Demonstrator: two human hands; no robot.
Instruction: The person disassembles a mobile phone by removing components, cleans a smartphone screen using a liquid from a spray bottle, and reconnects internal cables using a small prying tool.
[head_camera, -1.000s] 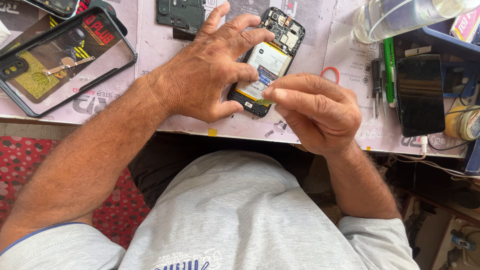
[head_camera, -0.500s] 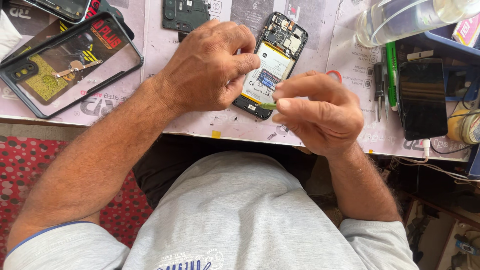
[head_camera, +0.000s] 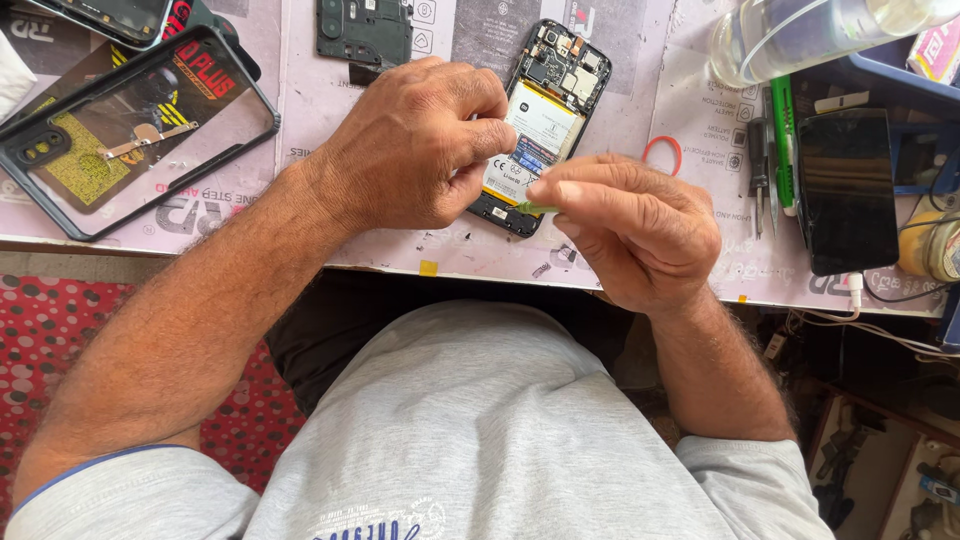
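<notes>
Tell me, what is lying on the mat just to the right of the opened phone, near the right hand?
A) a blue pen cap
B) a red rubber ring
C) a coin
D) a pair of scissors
B: a small red rubber ring lies flat on the mat between the opened phone and the tools, just above the right hand.
</notes>
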